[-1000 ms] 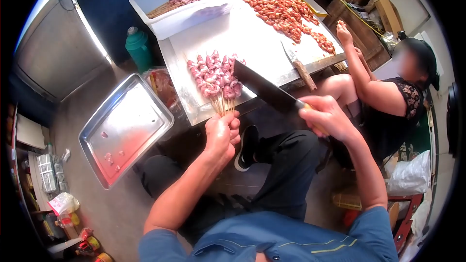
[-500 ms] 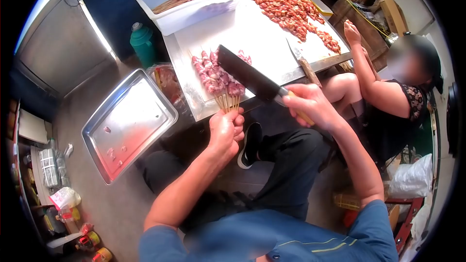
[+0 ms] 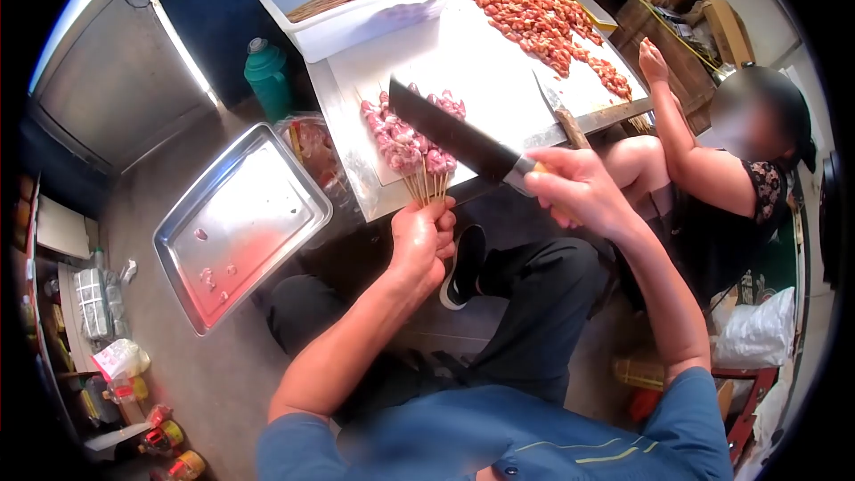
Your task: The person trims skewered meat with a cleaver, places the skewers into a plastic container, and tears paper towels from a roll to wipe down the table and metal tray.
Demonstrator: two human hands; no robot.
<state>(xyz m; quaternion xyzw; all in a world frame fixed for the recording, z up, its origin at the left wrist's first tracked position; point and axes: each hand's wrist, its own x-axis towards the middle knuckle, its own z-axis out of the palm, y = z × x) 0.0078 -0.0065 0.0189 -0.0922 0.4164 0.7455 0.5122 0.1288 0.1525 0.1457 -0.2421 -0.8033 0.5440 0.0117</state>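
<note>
My left hand [image 3: 420, 239] is closed around the bare stick ends of several meat skewers [image 3: 398, 141]. Their pink meat pieces lie over the near edge of the white board [image 3: 374, 76]. My right hand [image 3: 574, 185] grips the handle of a cleaver [image 3: 459, 136], its dark broad blade pointing up and left. The blade hangs over the skewers and hides part of their right side; whether it touches the meat I cannot tell. Just beyond my right hand, a wooden-handled knife [image 3: 564, 116] rests on the board's near edge.
Skewers fill part of a white tub [image 3: 365, 31] at the back. Reddish meat pieces [image 3: 534, 22] are heaped at the board's right. A metal tray [image 3: 245, 240] stands left, a green flask [image 3: 266, 80] behind it. A seated person [image 3: 726, 178] is at the right with a hand raised.
The cleaver has shifted slightly downward against the skewers, showing more of their tops. My left hand still holds the sticks. The whole view has moved a little to the right.
</note>
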